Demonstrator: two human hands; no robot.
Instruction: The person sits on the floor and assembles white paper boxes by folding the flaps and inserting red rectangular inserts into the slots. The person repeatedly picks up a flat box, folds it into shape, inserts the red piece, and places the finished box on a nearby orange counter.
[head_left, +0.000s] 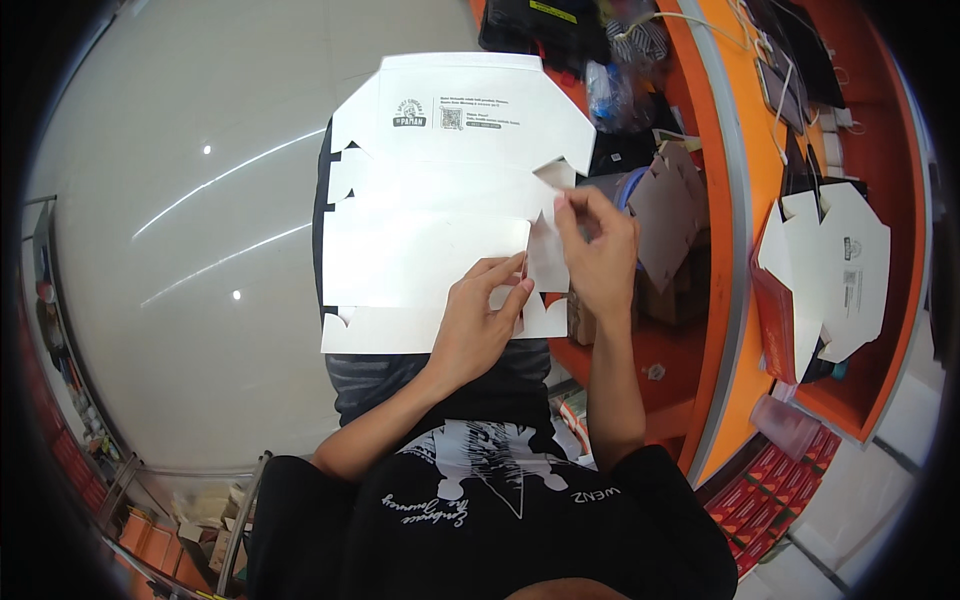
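Carton [430, 255] lay mostly flat, right flap [545, 262] part-raised, left side not folded up, left hand [485, 315] pinching flap's edge, right hand [603, 250] pinching carton just above.

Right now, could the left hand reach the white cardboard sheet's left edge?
Probably yes: the left hand pinches a side flap, but only bare cardboard separates it from the left edge.
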